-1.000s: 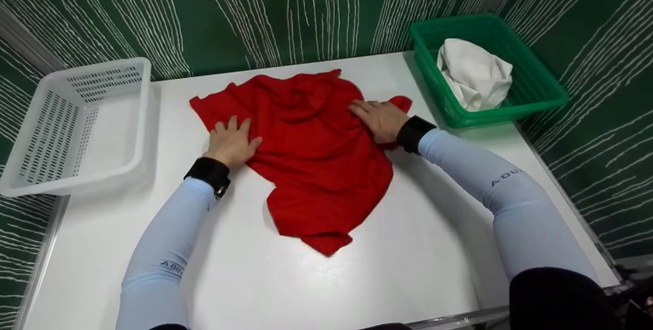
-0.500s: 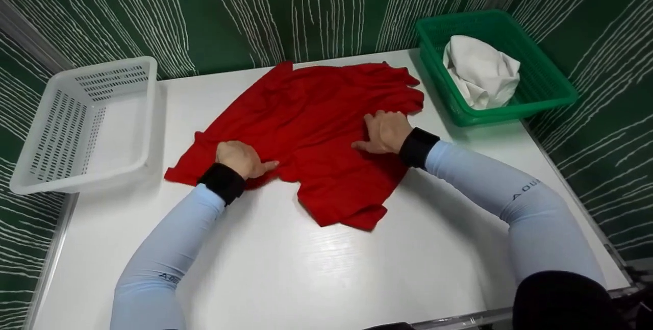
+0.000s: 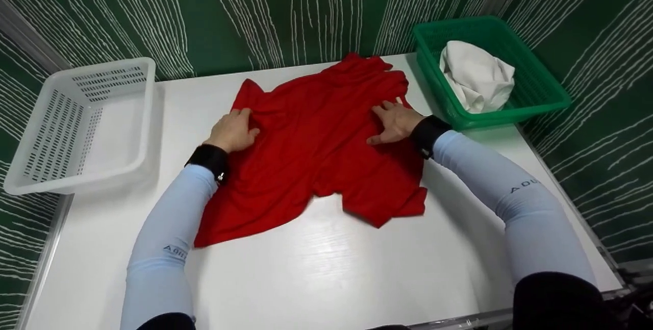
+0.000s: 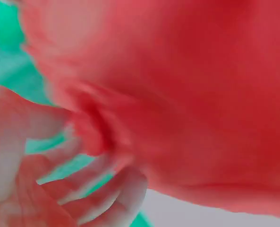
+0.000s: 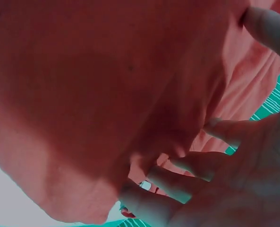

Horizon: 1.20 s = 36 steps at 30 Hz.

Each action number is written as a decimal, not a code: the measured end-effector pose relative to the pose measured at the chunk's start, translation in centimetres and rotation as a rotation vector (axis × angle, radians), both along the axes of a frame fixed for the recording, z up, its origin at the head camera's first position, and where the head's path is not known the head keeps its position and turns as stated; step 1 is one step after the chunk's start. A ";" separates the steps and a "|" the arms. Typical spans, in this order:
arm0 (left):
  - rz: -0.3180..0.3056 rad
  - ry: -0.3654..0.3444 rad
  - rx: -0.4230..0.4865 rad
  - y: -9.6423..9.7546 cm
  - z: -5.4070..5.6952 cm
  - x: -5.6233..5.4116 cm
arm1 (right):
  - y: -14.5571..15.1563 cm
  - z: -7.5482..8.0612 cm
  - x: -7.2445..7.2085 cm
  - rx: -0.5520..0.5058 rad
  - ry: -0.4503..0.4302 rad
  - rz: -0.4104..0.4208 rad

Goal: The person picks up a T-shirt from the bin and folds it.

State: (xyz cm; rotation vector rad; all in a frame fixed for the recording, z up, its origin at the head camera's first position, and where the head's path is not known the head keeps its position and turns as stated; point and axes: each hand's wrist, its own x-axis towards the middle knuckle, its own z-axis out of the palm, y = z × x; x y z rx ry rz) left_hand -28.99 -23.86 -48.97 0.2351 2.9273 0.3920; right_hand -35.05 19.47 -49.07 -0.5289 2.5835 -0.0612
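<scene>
A wrinkled red T-shirt (image 3: 311, 131) lies spread over the middle of the white table. At its left edge my left hand (image 3: 232, 131) pinches the cloth; the left wrist view shows a bunched fold (image 4: 95, 127) between thumb and fingers. My right hand (image 3: 398, 122) lies on the right part of the shirt with fingers spread and thumb apart. In the right wrist view its straight fingers (image 5: 201, 165) touch the fabric, beside a small white tag (image 5: 145, 185) at the shirt's edge.
At the left stands a white plastic basket (image 3: 148, 116) with slotted walls. A green basket (image 3: 530, 110) at the back right holds a crumpled white cloth (image 3: 477, 77). Green walls with white streaks (image 3: 316, 14) border the white table (image 3: 306, 274).
The shirt has been turned and spread, its left part now reaching down toward the front. My left hand dipped forward, then moved back up; my right hand shifted slightly right and its fingers spread.
</scene>
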 end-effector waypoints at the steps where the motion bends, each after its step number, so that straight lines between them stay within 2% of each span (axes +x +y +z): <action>1: 0.006 -0.042 -0.001 -0.4 -0.3 -0.5 | 0.0 0.0 0.1 0.001 -0.007 -0.005; 4: 0.039 -0.177 -0.021 -1.3 -0.6 -1.1 | -0.1 0.1 0.2 0.018 -0.026 -0.025; 7: 0.113 -0.240 -0.059 -2.0 -0.3 -1.1 | 0.2 0.3 0.2 0.052 -0.046 -0.065; 12: 0.251 -0.282 -0.120 -4.6 -0.4 -1.4 | 1.5 0.8 0.4 0.111 -0.070 -0.103; 15: 0.298 -0.254 -0.126 -5.8 -0.8 -1.6 | 2.4 0.7 0.8 0.090 -0.075 -0.108; 17: 0.277 -0.192 -0.131 -5.8 -1.3 -1.6 | 3.0 0.5 1.3 0.043 -0.070 -0.104; 20: 0.211 -0.142 -0.105 -4.7 -1.7 -0.4 | 3.6 0.2 2.2 -0.038 -0.061 -0.078; 22: 0.163 -0.167 -0.074 -4.0 -2.0 0.7 | 4.1 0.0 2.5 -0.071 -0.061 -0.062; 24: 0.144 -0.229 -0.043 -3.8 -2.2 1.7 | 4.6 -0.1 2.4 -0.085 -0.064 -0.055; 26: 0.140 -0.282 -0.048 -4.3 -2.4 1.9 | 4.9 -0.2 1.9 -0.084 -0.067 -0.060; 28: 0.153 -0.292 -0.057 -4.9 -2.4 1.7 | 5.0 -0.1 1.7 -0.074 -0.068 -0.068; 30: 0.175 -0.269 -0.079 -5.2 -2.2 1.4 | 5.0 0.0 1.8 -0.057 -0.055 -0.070; 32: 0.173 -0.199 -0.110 -4.9 -1.9 1.3 | 5.0 0.2 2.2 -0.048 -0.011 -0.044; 34: 0.117 -0.070 -0.136 -4.0 -1.4 1.7 | 5.1 0.5 3.1 -0.070 0.072 0.015; 36: 0.010 0.084 -0.134 -2.8 -0.8 2.8 | 5.3 1.0 4.2 -0.120 0.175 0.104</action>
